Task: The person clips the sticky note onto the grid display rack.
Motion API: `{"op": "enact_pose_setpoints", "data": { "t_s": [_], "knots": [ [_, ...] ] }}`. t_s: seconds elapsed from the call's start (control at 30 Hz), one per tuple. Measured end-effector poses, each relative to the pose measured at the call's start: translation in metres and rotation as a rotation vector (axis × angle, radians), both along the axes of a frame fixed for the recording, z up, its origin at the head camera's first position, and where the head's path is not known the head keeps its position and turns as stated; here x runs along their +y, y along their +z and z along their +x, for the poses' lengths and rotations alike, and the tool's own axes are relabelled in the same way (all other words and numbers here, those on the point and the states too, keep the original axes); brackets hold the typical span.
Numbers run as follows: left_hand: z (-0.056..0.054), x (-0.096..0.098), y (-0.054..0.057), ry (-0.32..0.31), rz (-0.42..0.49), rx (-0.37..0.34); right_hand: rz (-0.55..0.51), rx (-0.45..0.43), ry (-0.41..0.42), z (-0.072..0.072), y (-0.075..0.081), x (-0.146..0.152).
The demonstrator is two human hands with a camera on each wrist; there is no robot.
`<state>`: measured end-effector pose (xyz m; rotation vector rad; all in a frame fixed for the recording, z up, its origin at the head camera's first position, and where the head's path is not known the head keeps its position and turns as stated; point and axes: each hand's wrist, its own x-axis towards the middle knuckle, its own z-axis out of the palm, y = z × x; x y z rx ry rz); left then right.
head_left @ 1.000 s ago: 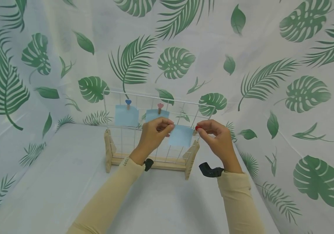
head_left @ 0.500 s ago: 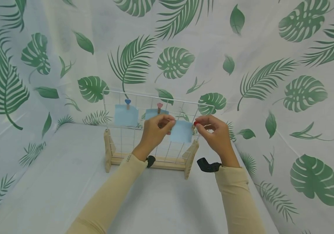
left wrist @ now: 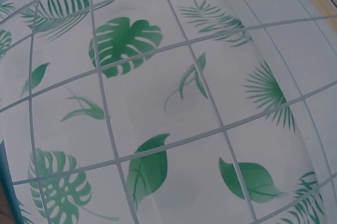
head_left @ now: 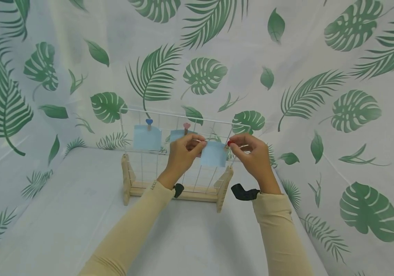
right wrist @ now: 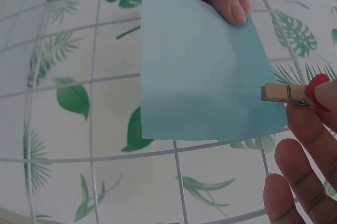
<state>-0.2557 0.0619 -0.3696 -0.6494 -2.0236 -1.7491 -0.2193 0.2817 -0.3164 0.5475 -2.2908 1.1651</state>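
Observation:
In the head view my left hand point(head_left: 182, 155) pinches the upper left corner of a light blue paper sheet point(head_left: 213, 154) in front of a white wire grid point(head_left: 142, 168). My right hand point(head_left: 252, 155) pinches a small wooden clothespin point(right wrist: 284, 93) by its end with a red ornament point(head_left: 230, 143). The right wrist view shows the clothespin's tip over the edge of the sheet, near a corner. Whether it also bites a grid wire cannot be seen. The left wrist view shows mostly grid wires point(left wrist: 168, 50), with the left hand almost out of frame.
Two more blue sheets hang on the grid: one paper point(head_left: 147, 138) under a blue heart clothespin point(head_left: 149, 122), another paper point(head_left: 178, 135) under a pink heart clothespin point(head_left: 186, 126). A wooden base point(head_left: 176, 194) carries the grid on a white table point(head_left: 79, 214). Leaf-patterned cloth point(head_left: 217, 34) hangs behind.
Both hands have risen slightly with the sheet and clothespin. The right hand has shifted a little left, bringing the clothespin closer to the sheet's edge.

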Motion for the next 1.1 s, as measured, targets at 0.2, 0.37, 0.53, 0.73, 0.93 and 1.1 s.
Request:
{"op": "enact_pose_setpoints", "data": {
  "t_s": [0.2,0.37,0.53,0.73,0.93,1.1],
  "knots": [
    [-0.001,0.002,0.000,0.009,0.010,-0.009,0.010,-0.003,0.001,-0.001,0.002,-0.001],
    [-0.003,0.004,-0.001,0.009,0.024,-0.019,0.035,-0.018,-0.018,-0.003,0.004,0.000],
    [-0.005,0.006,-0.002,0.005,0.027,0.003,0.044,-0.026,-0.030,-0.005,0.006,0.001],
    [-0.007,0.007,-0.002,0.007,0.036,0.010,0.043,-0.034,-0.036,-0.008,0.007,0.001],
    [-0.008,0.010,0.001,0.032,0.048,0.006,0.040,-0.035,-0.057,-0.010,0.009,-0.001],
    [-0.006,0.012,0.004,0.045,0.050,-0.002,0.042,-0.028,-0.066,-0.010,0.011,-0.004]
  ]
}}
